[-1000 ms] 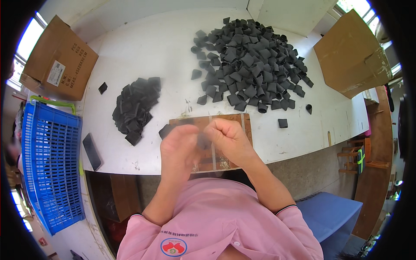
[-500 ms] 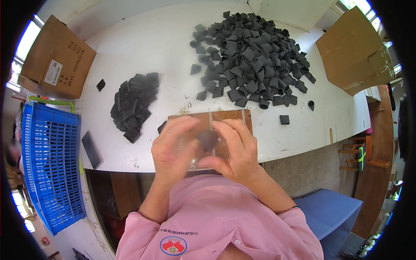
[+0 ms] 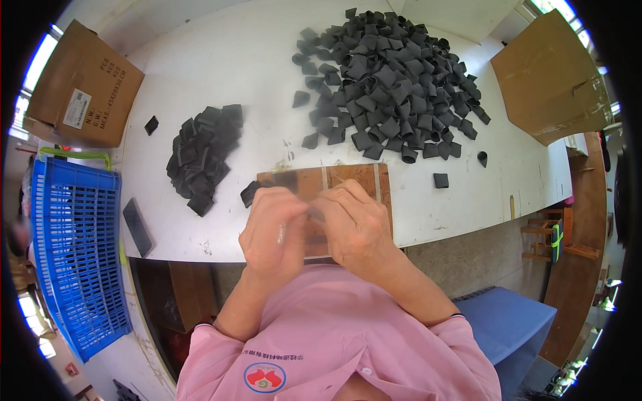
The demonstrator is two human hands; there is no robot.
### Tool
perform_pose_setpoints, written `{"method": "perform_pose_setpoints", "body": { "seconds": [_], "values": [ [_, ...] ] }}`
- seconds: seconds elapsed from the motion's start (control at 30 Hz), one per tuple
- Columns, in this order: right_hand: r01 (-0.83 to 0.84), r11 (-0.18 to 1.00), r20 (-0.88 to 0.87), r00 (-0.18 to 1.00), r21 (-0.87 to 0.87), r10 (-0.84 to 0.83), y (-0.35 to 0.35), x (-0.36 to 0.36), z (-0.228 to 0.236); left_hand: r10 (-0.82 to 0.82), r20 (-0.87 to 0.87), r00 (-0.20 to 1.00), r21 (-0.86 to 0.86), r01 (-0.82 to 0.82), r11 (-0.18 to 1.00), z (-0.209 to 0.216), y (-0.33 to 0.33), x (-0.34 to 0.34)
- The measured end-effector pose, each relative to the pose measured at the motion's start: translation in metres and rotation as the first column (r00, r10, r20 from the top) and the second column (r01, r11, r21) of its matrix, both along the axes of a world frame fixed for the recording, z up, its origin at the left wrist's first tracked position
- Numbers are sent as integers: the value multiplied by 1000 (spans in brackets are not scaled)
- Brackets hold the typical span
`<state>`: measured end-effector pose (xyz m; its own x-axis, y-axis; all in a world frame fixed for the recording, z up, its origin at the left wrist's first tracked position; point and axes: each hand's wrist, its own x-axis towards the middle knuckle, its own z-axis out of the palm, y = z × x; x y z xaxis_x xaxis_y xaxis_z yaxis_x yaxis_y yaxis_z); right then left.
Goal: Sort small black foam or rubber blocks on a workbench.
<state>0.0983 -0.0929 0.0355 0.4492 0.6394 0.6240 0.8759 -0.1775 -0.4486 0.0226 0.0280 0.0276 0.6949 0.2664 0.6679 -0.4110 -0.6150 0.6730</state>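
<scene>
Dark-grey heap (image 3: 394, 87) beyond right hand (image 3: 358, 227)

To the left, a blue slatted basket (image 3: 81, 260) beside the white worktop (image 3: 461, 214), a cardboard box (image 3: 110, 87) beyond, and a dark phone-like slab (image 3: 138, 228) near the edge; to the right, a second cardboard box (image 3: 552, 80) above a blue block (image 3: 505, 321).

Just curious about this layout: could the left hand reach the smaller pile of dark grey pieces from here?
Probably yes: the smaller pile lies farther out and left of the left hand, with only a loose grey piece and white tabletop apparently between them.
</scene>
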Motion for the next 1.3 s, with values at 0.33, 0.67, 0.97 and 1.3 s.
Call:
{"method": "perform_pose_setpoints", "body": {
  "seconds": [0.33,0.67,0.97,1.3],
  "values": [
    [-87,995,-167,982,44,93,-5,6,12,-55,-73,996,-217,38,975,11,-5,1],
    [14,999,118,993,30,-18,0,2,17,-151,98,984,-891,154,426,10,-8,-8],
    [26,1000,82,996,15,-28,-7,0,-1,-162,7,987,-706,119,698,0,-3,-6],
    [-35,999,-130,991,-17,32,-2,-1,16,-313,-64,948,-716,175,676,-3,15,2]
  ]
}}
